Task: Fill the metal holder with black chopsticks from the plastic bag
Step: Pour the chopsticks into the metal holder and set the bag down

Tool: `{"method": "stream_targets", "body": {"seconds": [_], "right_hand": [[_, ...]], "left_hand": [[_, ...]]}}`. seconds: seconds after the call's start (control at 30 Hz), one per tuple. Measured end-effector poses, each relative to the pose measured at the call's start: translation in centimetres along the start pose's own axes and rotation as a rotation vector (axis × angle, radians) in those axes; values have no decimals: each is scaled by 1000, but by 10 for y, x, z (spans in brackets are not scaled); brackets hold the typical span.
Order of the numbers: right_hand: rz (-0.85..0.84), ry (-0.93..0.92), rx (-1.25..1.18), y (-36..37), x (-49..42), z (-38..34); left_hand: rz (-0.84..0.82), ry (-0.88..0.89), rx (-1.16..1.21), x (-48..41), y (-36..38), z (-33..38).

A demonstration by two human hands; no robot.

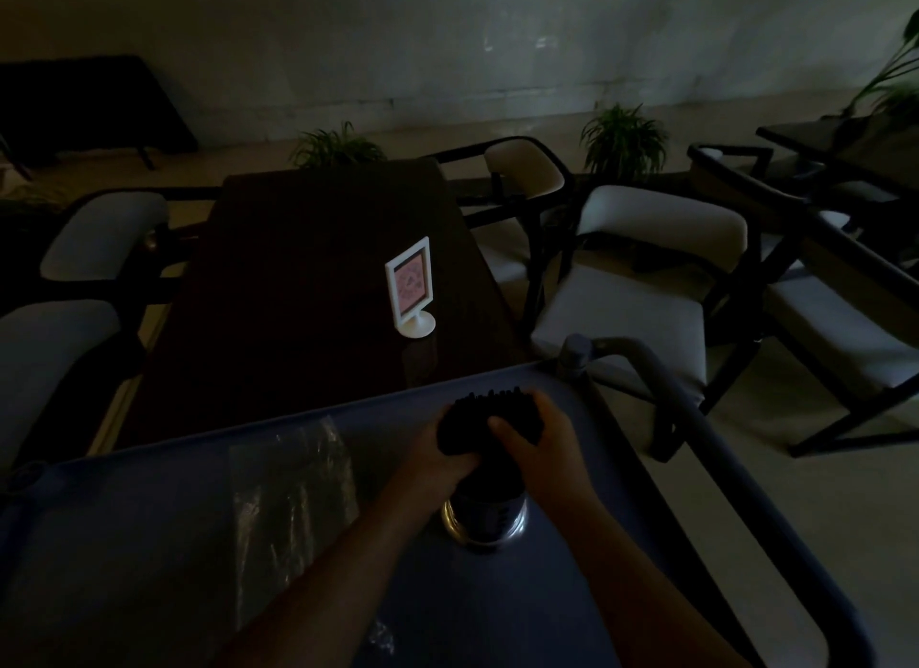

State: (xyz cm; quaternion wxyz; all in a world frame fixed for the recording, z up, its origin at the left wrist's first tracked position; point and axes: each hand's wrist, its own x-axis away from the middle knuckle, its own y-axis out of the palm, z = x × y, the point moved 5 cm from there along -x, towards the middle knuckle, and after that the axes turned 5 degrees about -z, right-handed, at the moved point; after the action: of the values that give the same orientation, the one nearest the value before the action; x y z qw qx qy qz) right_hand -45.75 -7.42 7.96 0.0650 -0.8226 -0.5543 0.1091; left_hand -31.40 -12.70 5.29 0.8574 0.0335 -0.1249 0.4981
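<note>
A thick bundle of black chopsticks (490, 411) stands upright in the shiny metal holder (483, 521) on the blue cart tray (572, 593). My left hand (437, 456) grips the bundle from the left and my right hand (534, 441) wraps it from the right, thumb across the front. The lower ends of the chopsticks sit inside the holder, hidden by my hands. The clear plastic bag (293, 488) lies flat on the tray to the left of the holder.
The cart's grey handle (661, 384) curves along its right side. Beyond the cart stands a dark table (298, 289) with a white framed sign (410, 289). Cushioned chairs (641, 289) flank both sides, and potted plants (621, 140) stand by the wall. The room is dim.
</note>
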Motion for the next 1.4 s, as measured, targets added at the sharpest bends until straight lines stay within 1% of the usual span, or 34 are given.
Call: {"method": "stream_targets", "body": {"seconds": [0.2, 0.3, 0.37, 0.43, 0.57, 0.83, 0.93, 1.07, 1.17, 1.27, 1.33, 1.4], "right_hand": [[52, 30, -111, -1, -2, -15], [82, 8, -170, -1, -2, -25], [97, -19, -203, -1, -3, -33], [112, -35, -202, -4, -6, -40], [157, -33, -217, -13, -11, -54], [227, -24, -261, -25, -18, -75], [265, -65, -243, -36, -21, -92], [211, -109, -236, -48, -24, -122], [206, -170, -239, -61, -20, -151], [199, -220, -302, -73, -12, -177], [174, -251, -326, -81, -8, -190], [162, -280, -352, -88, -2, -203]], "left_hand": [[-19, 40, -40, 1, -1, 4], [-31, 35, -138, 0, 1, 8], [-5, 12, -215, -2, 2, 10], [41, 1, -240, -5, 1, 8], [19, 18, -306, -6, 1, 4], [36, 85, -127, 7, -6, 15], [58, 100, -112, 9, -6, 21], [43, 77, -65, 10, -8, 20], [30, 119, -63, 16, -9, 29], [11, 147, -57, 28, -15, 41], [34, 166, 70, 35, -24, 51], [102, 211, 207, 43, -38, 64]]}}
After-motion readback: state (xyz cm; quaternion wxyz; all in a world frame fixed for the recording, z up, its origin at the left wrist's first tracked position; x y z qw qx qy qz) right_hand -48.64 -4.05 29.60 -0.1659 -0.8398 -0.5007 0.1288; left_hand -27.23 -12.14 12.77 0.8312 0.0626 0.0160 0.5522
